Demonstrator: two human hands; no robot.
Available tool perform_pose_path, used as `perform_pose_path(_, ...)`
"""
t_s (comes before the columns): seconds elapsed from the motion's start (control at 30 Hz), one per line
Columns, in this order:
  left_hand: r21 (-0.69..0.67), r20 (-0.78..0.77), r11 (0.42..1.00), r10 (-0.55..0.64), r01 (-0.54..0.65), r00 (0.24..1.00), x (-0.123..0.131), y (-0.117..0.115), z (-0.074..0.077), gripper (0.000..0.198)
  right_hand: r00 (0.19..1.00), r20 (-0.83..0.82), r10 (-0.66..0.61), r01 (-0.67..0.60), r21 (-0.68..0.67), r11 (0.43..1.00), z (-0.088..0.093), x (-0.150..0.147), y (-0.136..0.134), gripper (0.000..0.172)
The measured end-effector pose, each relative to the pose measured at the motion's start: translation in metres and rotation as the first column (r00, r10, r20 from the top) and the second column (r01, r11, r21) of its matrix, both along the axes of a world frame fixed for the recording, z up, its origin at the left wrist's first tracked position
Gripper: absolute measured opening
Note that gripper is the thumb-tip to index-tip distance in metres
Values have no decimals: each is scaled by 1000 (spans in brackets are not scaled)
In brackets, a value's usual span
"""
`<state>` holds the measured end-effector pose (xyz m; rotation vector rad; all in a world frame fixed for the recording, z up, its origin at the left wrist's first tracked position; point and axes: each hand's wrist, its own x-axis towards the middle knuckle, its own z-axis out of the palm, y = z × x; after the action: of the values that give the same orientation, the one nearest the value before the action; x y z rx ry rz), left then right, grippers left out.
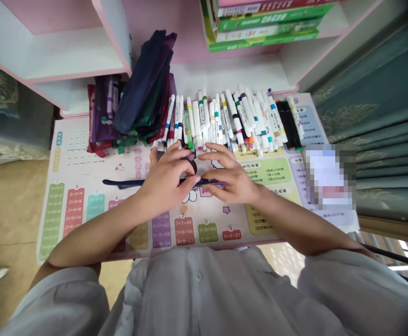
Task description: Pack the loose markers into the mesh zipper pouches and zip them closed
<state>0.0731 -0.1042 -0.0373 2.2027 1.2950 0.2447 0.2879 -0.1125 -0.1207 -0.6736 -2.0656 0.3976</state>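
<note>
Seen from the head camera, the left hand [165, 179] and right hand [230, 175] meet near the middle of a printed desk mat [81, 172], with the fingers [190, 183] of both curled down and closed on a long dark navy fabric strip [130, 183]. The strip lies across the mat from left of the left hand to just under the right fingertips, and part of it is hidden by the hands. Just beyond the hands is a small dark round object [191, 165], too hidden to identify. The mat carries colored multiplication blocks, with "7×7=49", "7×8=56", "7×9=63", "6×7=42" and "9×9=81" legible near the person, plus Chinese text and unit conversions to the right. Farther away, a tight row of white-bodied markers [231, 119] lies side by side, tips toward the far side, beside a pile of folded dark fabric pieces [142, 88] on the left. Green-spined books [263, 23] sit on a pink-and-white shelf unit [67, 56] at the far edge, their small print unreadable. A pixelated patch [329, 177] covers the mat's right corner, next to a teal curtain [375, 154].
</note>
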Motion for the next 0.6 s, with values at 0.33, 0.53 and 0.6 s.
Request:
perform_pose_path(0.33, -27, -16, 999, -31, 30, 999, 0, -4, 3, 19, 998, 64, -18, 22, -62, 998, 6, 4, -2, 10)
perform_pose_path(0.53, -25, -27, 999, -35, 35, 999, 0, -3, 5, 20, 998, 61, -5, 9, -77, 997, 6, 6, -1, 6)
perform_pose_path(0.6, -25, -29, 999, -29, 28, 999, -1, -3, 5, 21, 998, 58, -7, 11, -75, 997, 5, 6, -1, 6)
